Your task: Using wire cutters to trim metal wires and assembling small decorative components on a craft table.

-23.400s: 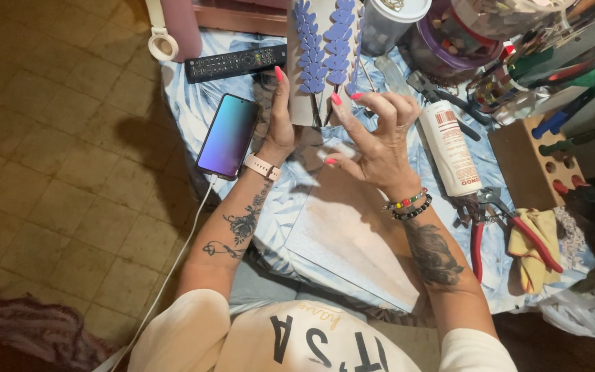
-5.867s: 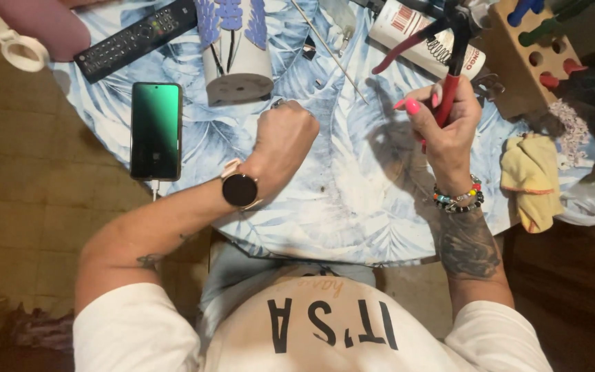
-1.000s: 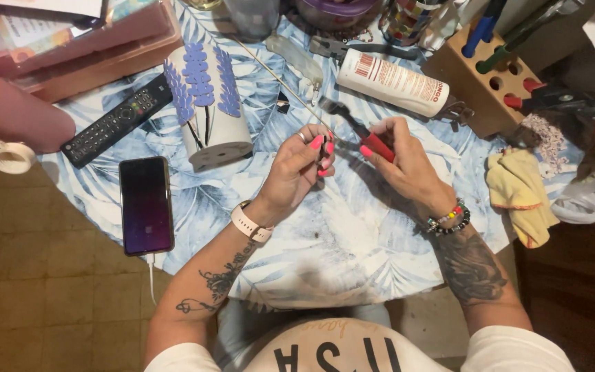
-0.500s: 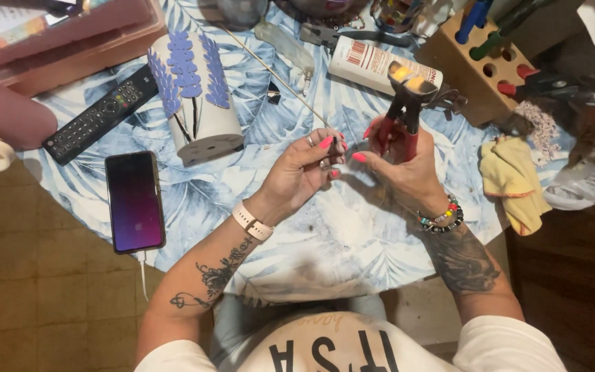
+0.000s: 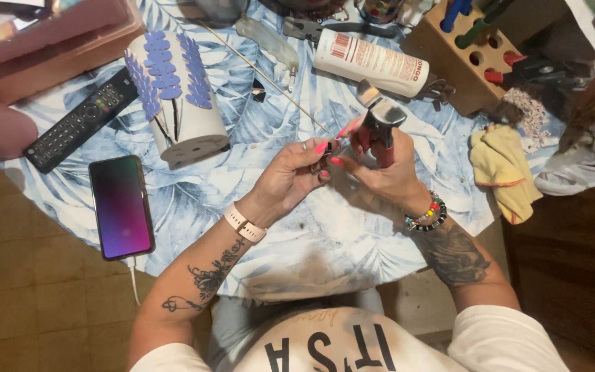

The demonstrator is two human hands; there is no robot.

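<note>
My left hand [image 5: 292, 177] pinches a tiny dark piece at its fingertips, over the leaf-print tablecloth [image 5: 325, 234]. My right hand [image 5: 380, 172] is closed around red-handled pliers [image 5: 379, 124], whose metal head points up and away from me. Both hands meet at the fingertips in the middle of the table. A thin wire or stick [image 5: 263, 74] runs from the small piece toward the far side. What exactly the small piece is cannot be made out.
A white vase with purple leaf shapes [image 5: 177, 96] lies on its side at left. Near it are a black remote [image 5: 80, 120] and a lit phone [image 5: 121, 207]. A white bottle [image 5: 373, 63], a wooden tool block [image 5: 463, 55] and a yellow cloth [image 5: 504, 172] sit at right.
The pliers have tipped upright in my right hand, with their head now raised above the fingers. My left hand stays at the small piece. The view has shifted slightly.
</note>
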